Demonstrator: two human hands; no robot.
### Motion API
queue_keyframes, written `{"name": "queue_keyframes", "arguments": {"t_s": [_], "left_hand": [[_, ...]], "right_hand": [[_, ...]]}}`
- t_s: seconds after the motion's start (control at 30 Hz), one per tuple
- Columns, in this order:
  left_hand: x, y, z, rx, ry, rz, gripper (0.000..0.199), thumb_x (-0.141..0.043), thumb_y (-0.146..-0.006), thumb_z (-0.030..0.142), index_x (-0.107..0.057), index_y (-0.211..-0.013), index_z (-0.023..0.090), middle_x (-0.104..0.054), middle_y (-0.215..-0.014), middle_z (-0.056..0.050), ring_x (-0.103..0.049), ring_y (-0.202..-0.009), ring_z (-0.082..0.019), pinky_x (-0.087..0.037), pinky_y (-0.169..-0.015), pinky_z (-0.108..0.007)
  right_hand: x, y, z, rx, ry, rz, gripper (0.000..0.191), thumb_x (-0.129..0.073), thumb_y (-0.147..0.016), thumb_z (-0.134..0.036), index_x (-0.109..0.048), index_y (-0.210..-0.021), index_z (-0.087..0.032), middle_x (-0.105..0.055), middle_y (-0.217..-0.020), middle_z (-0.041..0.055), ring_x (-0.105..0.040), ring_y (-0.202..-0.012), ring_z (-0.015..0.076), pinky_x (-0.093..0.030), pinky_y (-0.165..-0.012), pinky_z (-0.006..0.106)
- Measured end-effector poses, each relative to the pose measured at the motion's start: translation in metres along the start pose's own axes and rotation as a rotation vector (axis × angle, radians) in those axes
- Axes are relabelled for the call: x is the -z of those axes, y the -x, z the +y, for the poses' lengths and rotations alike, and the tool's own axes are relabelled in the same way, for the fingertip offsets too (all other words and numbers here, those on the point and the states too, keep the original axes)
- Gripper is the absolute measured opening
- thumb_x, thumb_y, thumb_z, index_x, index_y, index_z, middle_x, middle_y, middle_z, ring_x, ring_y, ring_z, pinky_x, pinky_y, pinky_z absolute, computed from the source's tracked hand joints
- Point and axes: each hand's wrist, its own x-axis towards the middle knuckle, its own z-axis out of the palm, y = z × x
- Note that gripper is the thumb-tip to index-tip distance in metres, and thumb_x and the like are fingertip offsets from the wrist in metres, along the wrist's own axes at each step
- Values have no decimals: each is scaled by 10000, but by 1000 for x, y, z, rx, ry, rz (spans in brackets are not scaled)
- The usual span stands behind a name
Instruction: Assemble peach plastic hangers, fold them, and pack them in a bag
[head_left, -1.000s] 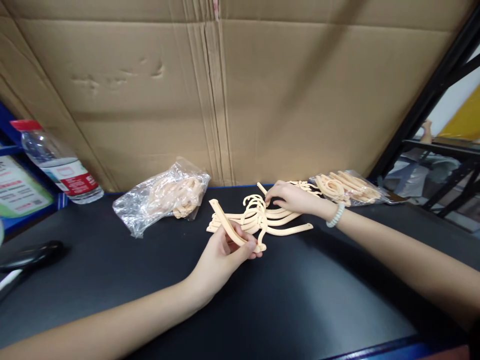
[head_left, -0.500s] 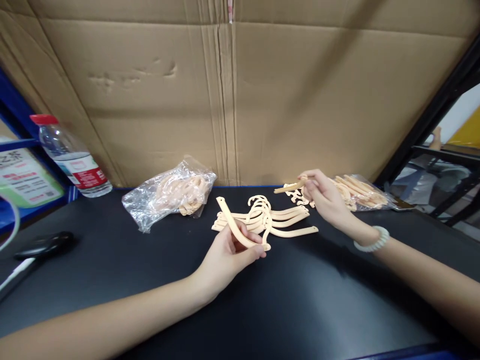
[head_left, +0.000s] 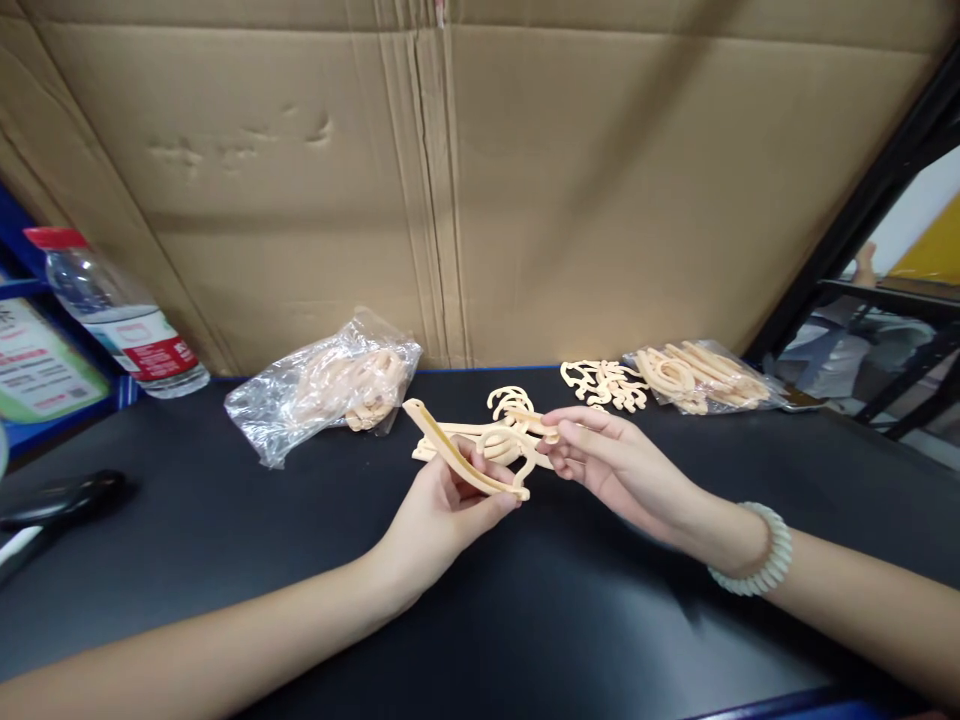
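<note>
Head view: curved strip (head_left: 450,452) slants up-left in left hand (head_left: 448,508)

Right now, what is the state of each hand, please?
Left hand: closed on a curved beige piece.
Right hand: closed on a smaller beige piece, pinched between the fingers.

Makeshift workbench, black tabletop (head_left: 315,560), cardboard backing (head_left: 600,180), black metal rack (head_left: 885,300), bagged parts (head_left: 697,375)

Single head-worn view, aimed forward and down; the left hand (head_left: 451,505) and right hand (head_left: 626,470) are seen from close above, the cardboard (head_left: 600,180) farther off.
</note>
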Motion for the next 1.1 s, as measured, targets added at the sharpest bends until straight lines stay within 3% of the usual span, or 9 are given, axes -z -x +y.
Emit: {"name": "queue_keyframes", "arguments": {"t_s": [0.23,0.33,0.43,0.63,0.93,1.1], "left_hand": [[2,-2,-2,7,-38,11,311,-780,-728,189,-479,-810,200,-693,-840,7,-637,-828,-140,-507,-823,-289],[2,-3,-3,19,-37,3,271,-782,-725,194,-527,-817,196,-709,-843,-5,-651,-832,-157,-509,-837,-307],[2,-4,-3,21,-21,-16,258,-786,-726,205,-537,-796,194,-710,-834,-11,-659,-837,-169,-512,-857,-326],[2,-3,-6,12,-68,5,272,-780,-732,222,-523,-814,191,-684,-836,-7,-643,-837,-163,-520,-847,-327],[0,-2,-7,-6,-156,-36,221,-732,-734,188,-513,-763,178,-615,-800,13,-610,-768,-130,-533,-774,-280],[0,-1,-7,8,-138,-35,235,-733,-733,180,-513,-817,184,-653,-821,7,-669,-805,-159,-561,-811,-327]], "right_hand": [[-5,4,12,27,110,3,211,-801,-737,-262,-626,-823,-180,-652,-729,-17,-601,-663,101,-474,-619,236],[-7,5,16,5,113,6,356,-827,-693,-226,-534,-895,-209,-664,-715,-33,-621,-657,118,-496,-630,256],[-7,5,16,-22,140,-21,461,-829,-683,-221,-537,-1040,-207,-681,-747,-18,-634,-683,135,-519,-674,288],[-7,4,16,89,232,-116,177,-729,-802,-303,-630,-873,-175,-662,-804,14,-628,-729,130,-536,-725,288],[-5,4,19,120,314,-155,191,-729,-807,-342,-671,-875,-173,-674,-832,29,-632,-776,146,-535,-731,292],[-6,5,18,110,335,-160,212,-745,-785,-367,-705,-872,-178,-679,-815,28,-621,-740,146,-543,-716,299]]}}
